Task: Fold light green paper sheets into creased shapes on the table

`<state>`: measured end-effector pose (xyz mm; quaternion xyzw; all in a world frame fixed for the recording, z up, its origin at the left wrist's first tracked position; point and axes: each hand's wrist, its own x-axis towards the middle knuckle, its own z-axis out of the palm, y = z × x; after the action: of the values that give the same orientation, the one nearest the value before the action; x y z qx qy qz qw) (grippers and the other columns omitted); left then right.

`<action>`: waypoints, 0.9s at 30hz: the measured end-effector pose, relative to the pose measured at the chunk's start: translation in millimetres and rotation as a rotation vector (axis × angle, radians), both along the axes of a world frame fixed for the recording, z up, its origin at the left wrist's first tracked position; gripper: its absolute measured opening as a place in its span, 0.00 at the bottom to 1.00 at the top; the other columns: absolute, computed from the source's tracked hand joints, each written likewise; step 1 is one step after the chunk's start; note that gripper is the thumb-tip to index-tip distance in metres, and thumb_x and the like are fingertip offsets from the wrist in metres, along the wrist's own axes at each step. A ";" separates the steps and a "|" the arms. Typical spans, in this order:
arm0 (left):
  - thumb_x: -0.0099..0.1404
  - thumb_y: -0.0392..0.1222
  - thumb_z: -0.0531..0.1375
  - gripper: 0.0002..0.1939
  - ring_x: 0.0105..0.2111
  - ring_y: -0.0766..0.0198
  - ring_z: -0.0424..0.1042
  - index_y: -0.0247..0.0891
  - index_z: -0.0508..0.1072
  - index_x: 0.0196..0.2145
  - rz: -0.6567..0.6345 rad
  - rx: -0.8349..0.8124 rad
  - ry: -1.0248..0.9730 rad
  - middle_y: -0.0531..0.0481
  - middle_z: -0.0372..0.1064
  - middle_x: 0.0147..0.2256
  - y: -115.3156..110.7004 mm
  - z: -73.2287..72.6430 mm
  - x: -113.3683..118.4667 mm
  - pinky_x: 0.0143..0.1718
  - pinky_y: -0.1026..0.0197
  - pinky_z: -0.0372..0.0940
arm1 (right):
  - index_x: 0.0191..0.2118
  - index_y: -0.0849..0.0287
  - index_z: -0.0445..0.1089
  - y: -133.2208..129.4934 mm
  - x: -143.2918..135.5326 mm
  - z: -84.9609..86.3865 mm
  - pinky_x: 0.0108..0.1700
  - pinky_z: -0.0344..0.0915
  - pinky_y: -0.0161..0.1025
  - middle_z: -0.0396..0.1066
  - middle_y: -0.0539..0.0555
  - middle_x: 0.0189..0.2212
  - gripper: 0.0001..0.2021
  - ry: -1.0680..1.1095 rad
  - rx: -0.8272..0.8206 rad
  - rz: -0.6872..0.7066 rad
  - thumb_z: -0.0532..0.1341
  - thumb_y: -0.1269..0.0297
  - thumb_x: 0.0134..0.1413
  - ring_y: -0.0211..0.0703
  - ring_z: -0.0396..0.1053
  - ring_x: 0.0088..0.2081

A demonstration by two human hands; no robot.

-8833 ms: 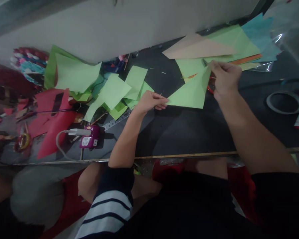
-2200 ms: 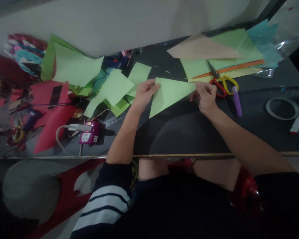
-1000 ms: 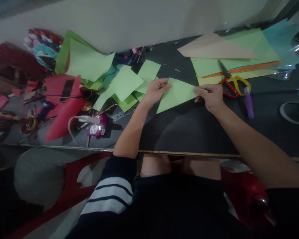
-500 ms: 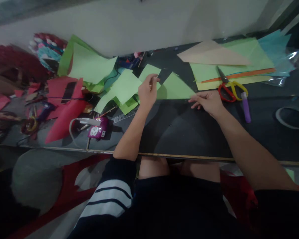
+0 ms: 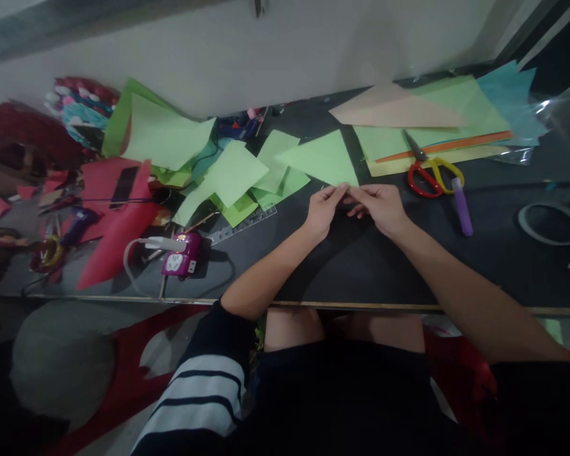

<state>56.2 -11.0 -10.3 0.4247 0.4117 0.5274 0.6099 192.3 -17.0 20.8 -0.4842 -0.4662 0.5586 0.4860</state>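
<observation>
In the head view, here you are at the worktop (image 5: 351,272), with the scissors (image 5: 420,155) as your landmark. Left of them, the pale green sheet (image 5: 325,155) points its near corner at you. Your left hand (image 5: 322,214) and right hand (image 5: 384,206) come together there, fingertips seeming to pinch that corner; your fingers hide the exact grip. Nice and light now: line up the edges at the tip before pressing, then run the pressure outward evenly so it doesn't buckle. Mind the loose green pieces (image 5: 240,171), farther left of the scissors; the sheet's far end overlaps them and could catch. The purple tube (image 5: 463,212) sits just nearside of the scissors' handles, so watch your right elbow.
</observation>
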 end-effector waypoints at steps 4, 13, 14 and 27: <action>0.72 0.46 0.70 0.16 0.29 0.71 0.73 0.40 0.77 0.27 0.055 -0.009 0.054 0.56 0.74 0.27 10.8 -8.0 -10.7 0.40 0.63 0.71 | 0.24 0.59 0.80 1.0 4.4 -2.9 0.17 0.64 0.32 0.82 0.59 0.26 0.29 -0.041 0.011 0.037 0.81 0.35 0.32 0.40 0.76 0.20; 0.77 0.50 0.66 0.16 0.37 0.64 0.80 0.38 0.74 0.33 0.267 0.078 0.072 0.52 0.69 0.28 58.0 -4.1 -81.1 0.48 0.57 0.78 | 0.24 0.59 0.79 6.4 16.4 -0.1 0.19 0.68 0.32 0.81 0.58 0.24 0.18 -0.101 -0.043 0.009 0.82 0.52 0.43 0.40 0.77 0.21; 0.77 0.47 0.65 0.15 0.36 0.65 0.80 0.38 0.74 0.33 0.310 0.060 0.033 0.53 0.68 0.27 57.9 2.5 -86.4 0.47 0.59 0.78 | 0.24 0.59 0.79 6.9 17.3 0.8 0.20 0.69 0.32 0.81 0.58 0.24 0.18 -0.108 -0.053 0.014 0.82 0.52 0.43 0.40 0.77 0.22; 0.71 0.35 0.70 0.16 0.25 0.72 0.77 0.39 0.76 0.25 0.429 0.170 -0.002 0.58 0.72 0.22 41.3 47.2 -84.7 0.29 0.71 0.72 | 0.26 0.56 0.79 13.5 37.8 1.9 0.26 0.74 0.37 0.81 0.55 0.26 0.23 -0.073 0.010 0.060 0.84 0.45 0.34 0.42 0.78 0.26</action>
<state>-28.5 30.3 36.9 0.3771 0.4460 0.6781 0.4462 230.1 -3.5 22.7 -0.4876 -0.5009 0.5526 0.4538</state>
